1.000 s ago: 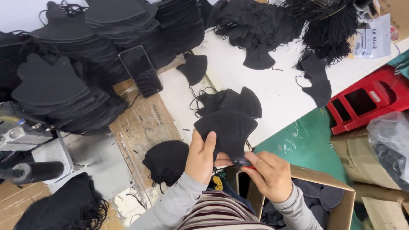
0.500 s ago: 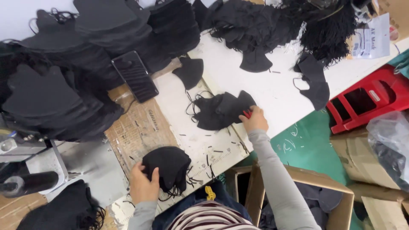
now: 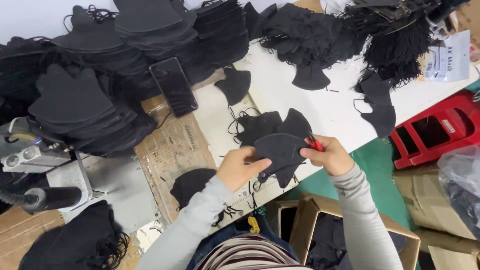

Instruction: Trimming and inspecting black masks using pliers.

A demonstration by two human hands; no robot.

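Observation:
A black fabric face mask (image 3: 281, 155) is held flat between both hands above the table's near edge. My left hand (image 3: 239, 167) pinches its left side. My right hand (image 3: 327, 156) grips its right edge together with small red-handled snips (image 3: 315, 143). Just behind lie a few loose black masks (image 3: 272, 125) with ear loops on the white table (image 3: 330, 107). Another small pile of black masks (image 3: 192, 182) sits under my left forearm.
Tall stacks of black masks (image 3: 150, 30) fill the back left, with a dark phone (image 3: 173, 86) leaning on them. A metal machine (image 3: 35, 155) stands at left. An open cardboard box (image 3: 320, 230) holds masks below. A red plastic stool (image 3: 435, 132) is at right.
My left hand left the small pile at the near edge and my right hand drew back from the loose masks. Both now hold one mask between them.

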